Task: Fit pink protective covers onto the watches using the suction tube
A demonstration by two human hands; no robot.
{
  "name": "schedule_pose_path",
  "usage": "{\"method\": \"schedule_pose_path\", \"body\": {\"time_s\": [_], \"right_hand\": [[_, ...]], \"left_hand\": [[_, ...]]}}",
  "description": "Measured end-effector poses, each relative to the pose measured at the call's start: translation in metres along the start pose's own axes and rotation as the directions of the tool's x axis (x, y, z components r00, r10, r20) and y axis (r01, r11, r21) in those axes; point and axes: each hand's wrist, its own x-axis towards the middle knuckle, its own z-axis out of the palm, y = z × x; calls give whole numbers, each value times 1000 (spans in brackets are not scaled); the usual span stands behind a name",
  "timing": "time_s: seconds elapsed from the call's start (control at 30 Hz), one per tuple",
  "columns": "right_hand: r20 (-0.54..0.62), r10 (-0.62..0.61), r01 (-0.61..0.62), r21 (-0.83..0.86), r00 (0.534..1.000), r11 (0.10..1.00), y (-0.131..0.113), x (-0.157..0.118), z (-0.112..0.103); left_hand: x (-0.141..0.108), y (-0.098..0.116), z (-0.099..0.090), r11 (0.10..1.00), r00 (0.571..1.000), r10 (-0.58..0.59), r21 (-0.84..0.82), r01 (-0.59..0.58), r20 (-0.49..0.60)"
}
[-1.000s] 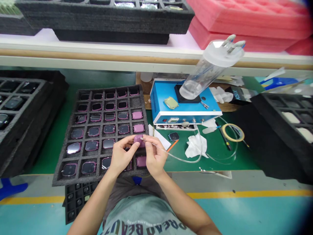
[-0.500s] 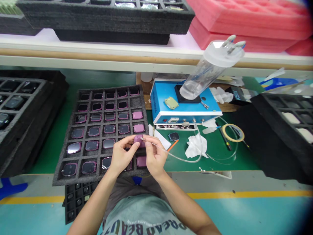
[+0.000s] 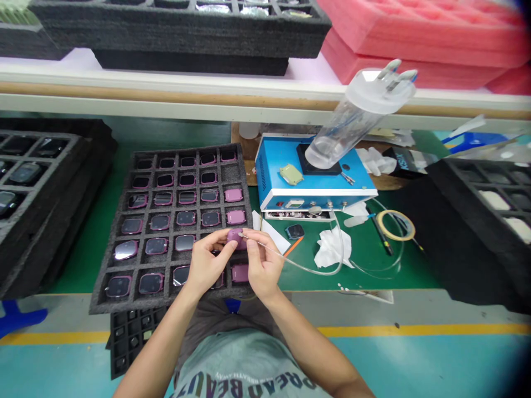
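Between thumb and fingers, my left hand (image 3: 211, 260) grips a purple watch case (image 3: 234, 236) above the right side of a grey foam tray (image 3: 174, 305). My right hand (image 3: 264, 265) pinches the end of a thin clear tube (image 3: 307, 270), its tip against the face of the case. From there the tube loops right and up to the front of a blue machine (image 3: 269, 160). Purple-framed watches (image 3: 160, 222) with dark screens fill most tray cells. A few in the right column lie purple side up, such as one purple case (image 3: 235, 216).
A clear cylinder (image 3: 344, 121) leans above the blue machine, beside a pale green case (image 3: 291, 174). Right of the tray lie a dark watch (image 3: 295, 231), crumpled tissue (image 3: 333, 247) and a tape roll (image 3: 396, 225). Stacked foam trays (image 3: 78, 182) stand left; a shelf (image 3: 166, 105) crosses overhead.
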Motion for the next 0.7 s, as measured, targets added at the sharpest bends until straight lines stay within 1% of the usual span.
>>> {"method": "schedule_pose_path", "body": {"time_s": [0.3, 0.4, 0.47, 0.5, 0.57, 0.6, 0.63, 0.7], "right_hand": [[-2, 1, -1, -4, 1000, 1000, -1, 1, 0], [-2, -6, 6, -10, 1000, 1000, -1, 1, 0], [-6, -20, 20, -12, 1000, 1000, -1, 0, -1], [-14, -37, 37, -6, 999, 999, -1, -1, -1], [-45, -86, 87, 20, 995, 996, -1, -1, -2], [-60, -111, 113, 33, 992, 993, -1, -2, -2], [-70, -127, 130, 41, 989, 991, -2, -2, -2], [-65, -130, 133, 45, 989, 990, -2, -2, -2]], "left_hand": [[2, 0, 0, 1000, 1000, 4, 9, -4, 0], [-2, -2, 1, 1000, 1000, 10, 16, -10, 11], [-7, -3, -1, 998, 999, 22, 63, -23, 29], [-8, -2, -4, 992, 998, 39, 120, -44, 40], [-1, 2, -12, 943, 991, 111, 308, -127, 70], [8, 6, -17, 891, 983, 157, 417, -181, 91], [23, 12, -21, 823, 972, 201, 518, -233, 119], [66, 24, -27, 683, 951, 246, 663, -308, 188]]}}
